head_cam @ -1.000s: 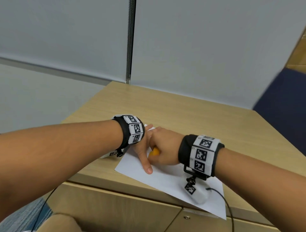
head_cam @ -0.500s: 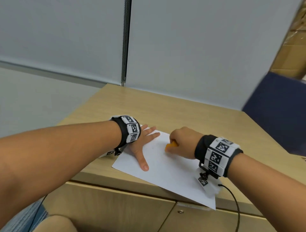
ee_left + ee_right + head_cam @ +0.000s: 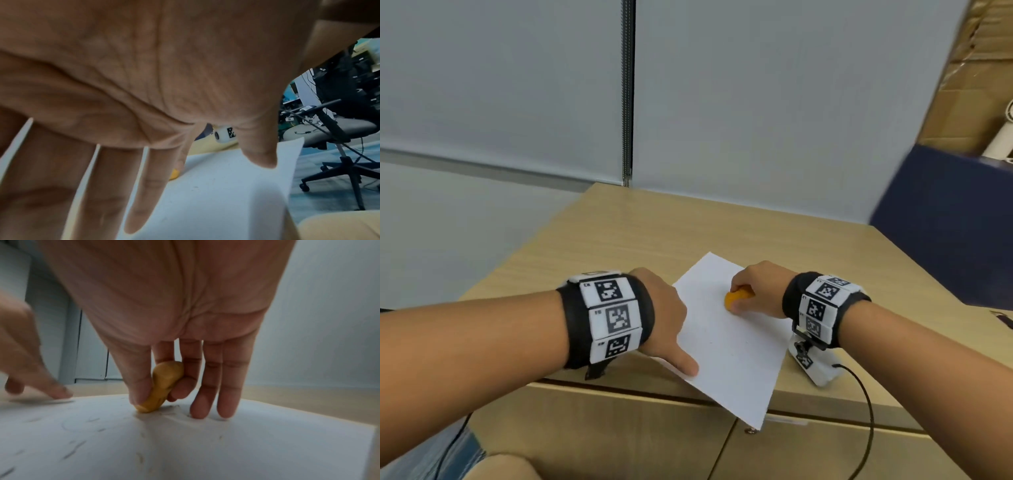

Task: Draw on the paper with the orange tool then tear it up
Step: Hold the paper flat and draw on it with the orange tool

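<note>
Paper [image 3: 726,342], a white rectangular sheet, lies askew on the light wooden surface [image 3: 619,233], with its near corner jutting out past the front edge, above the drawer fronts [image 3: 619,431]. The left hand [image 3: 664,315] lies flat on the sheet's left margin. Its fingers [image 3: 135,203] are straight and spread, and its thumb tip presses down near the paper's left edge. It grips nothing.

The right hand [image 3: 760,287] rests on the far right part of the sheet, well apart from the left. It pinches a short, rounded orange tool [image 3: 162,386] between the thumb and the first two fingers. The lower end of the orange tool touches the paper, tilted towards the thumb. The ring and little fingers [image 3: 226,394] reach straight down, and their tips rest on the sheet just beside the tool. The right wrist view shows faint grey strokes and a thin curved line on the paper nearer the camera than the tool.

Each wrist wears a black band with black-and-white square markers [image 3: 613,318]. A small white camera block [image 3: 815,366] hangs below the right wrist, and a black cable [image 3: 866,411] trails from it over the front edge. Grey partition panels [image 3: 756,102] stand behind the surface, and a dark blue panel [image 3: 945,222] stands to its right. The left wrist view shows a grey office chair [image 3: 339,129] beyond the sheet.
</note>
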`<state>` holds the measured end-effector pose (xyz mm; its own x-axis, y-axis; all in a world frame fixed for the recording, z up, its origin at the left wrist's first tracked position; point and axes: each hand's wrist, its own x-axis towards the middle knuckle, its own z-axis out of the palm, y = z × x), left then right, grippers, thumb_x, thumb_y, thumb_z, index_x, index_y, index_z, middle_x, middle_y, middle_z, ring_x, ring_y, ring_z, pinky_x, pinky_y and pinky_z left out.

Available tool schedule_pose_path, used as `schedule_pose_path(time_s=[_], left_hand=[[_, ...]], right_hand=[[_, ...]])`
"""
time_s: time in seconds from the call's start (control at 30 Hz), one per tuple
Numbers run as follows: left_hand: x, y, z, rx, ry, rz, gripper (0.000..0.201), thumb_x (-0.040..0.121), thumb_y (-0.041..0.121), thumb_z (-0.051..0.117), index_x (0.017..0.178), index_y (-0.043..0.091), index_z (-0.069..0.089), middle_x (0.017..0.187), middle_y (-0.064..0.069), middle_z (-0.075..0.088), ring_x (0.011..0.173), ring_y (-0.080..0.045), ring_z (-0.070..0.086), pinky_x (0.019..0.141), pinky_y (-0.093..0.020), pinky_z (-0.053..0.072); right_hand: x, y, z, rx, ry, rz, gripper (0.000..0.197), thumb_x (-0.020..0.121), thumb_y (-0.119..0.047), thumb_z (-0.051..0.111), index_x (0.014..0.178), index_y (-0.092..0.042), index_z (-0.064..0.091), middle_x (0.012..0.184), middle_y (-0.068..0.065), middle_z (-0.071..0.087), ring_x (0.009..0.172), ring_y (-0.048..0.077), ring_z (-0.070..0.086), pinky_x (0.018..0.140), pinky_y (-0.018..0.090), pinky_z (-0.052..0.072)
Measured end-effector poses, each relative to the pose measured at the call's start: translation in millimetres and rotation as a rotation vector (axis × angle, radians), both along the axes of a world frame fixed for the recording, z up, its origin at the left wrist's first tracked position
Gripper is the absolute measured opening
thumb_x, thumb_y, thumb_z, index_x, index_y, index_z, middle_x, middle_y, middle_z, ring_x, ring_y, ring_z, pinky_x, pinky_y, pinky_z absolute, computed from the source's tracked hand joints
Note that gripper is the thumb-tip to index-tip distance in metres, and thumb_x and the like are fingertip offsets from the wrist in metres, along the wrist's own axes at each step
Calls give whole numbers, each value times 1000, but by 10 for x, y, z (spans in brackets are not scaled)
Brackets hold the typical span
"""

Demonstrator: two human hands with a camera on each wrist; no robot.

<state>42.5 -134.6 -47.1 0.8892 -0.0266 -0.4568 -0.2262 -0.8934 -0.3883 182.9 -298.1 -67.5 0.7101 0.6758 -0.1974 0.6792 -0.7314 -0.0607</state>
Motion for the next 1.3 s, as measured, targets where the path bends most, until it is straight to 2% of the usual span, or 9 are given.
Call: schedule_pose_path(time_s=[0.07,0.17,0.23,0.3,0.43,0.8,1.0,1.17,1.3], left_hand=[[68,55,68,4,-52,-17,88,73,96,33,92,17,65,80,2,66,66,-16,59,59,-30,43],[339,223,81,-33,-89,21,111,58,104,35,130,23,59,114,0,69,97,-21,66,82,-38,53],[543,339,16,-132,-12,42,127,56,102,46,158,30,21,159,-3,37,140,-27,43,110,-48,39],[681,412,-87,-255,89,38,136,60,94,57,159,31,-11,169,5,-9,155,-24,2,124,-53,11],[799,469,-401,-268,140,28,153,47,95,63,152,33,-30,161,7,-35,150,-26,-27,118,-62,-5],[856,472,-483,-228,138,21,147,46,94,66,152,43,-22,159,4,-40,147,-32,-33,118,-66,-6],[808,450,-436,-244,122,78,147,51,91,68,151,40,-27,161,10,-34,147,-34,-33,117,-66,-8],[816,433,-414,-199,160,107,134,49,96,63,152,53,-11,160,10,-36,142,-39,-40,117,-68,-7],[775,417,-386,-247,131,93,142,55,88,69,151,43,-26,161,10,-33,145,-37,-35,115,-66,-9]], right_hand=[[0,13,10,-6,-11,63,32,89,-47,60,105,-21,72,99,0,70,92,24,63,82,36,54],[-21,49,6,-11,-30,141,31,91,-45,62,110,-23,71,103,1,70,93,23,62,84,37,54],[-35,79,-5,-2,-43,169,31,93,-45,60,112,-22,70,104,2,70,93,24,62,85,39,55],[-46,129,4,-5,-69,190,32,95,-45,58,112,-20,69,104,4,70,93,25,63,84,39,55],[-46,294,38,25,-89,174,34,95,-46,56,99,-15,69,92,5,69,84,26,64,78,40,56],[-538,478,-61,21,90,319,34,85,-41,65,66,-13,62,63,2,61,63,20,58,62,35,54],[-53,672,39,31,-66,190,27,87,-33,60,65,-18,58,62,0,56,64,26,60,59,30,46],[-299,611,30,12,136,340,23,84,-37,72,76,-16,70,61,-11,57,58,5,54,59,20,48],[-38,688,78,-5,-48,208,23,84,-37,66,76,-16,69,69,-1,62,70,24,64,65,31,55]])
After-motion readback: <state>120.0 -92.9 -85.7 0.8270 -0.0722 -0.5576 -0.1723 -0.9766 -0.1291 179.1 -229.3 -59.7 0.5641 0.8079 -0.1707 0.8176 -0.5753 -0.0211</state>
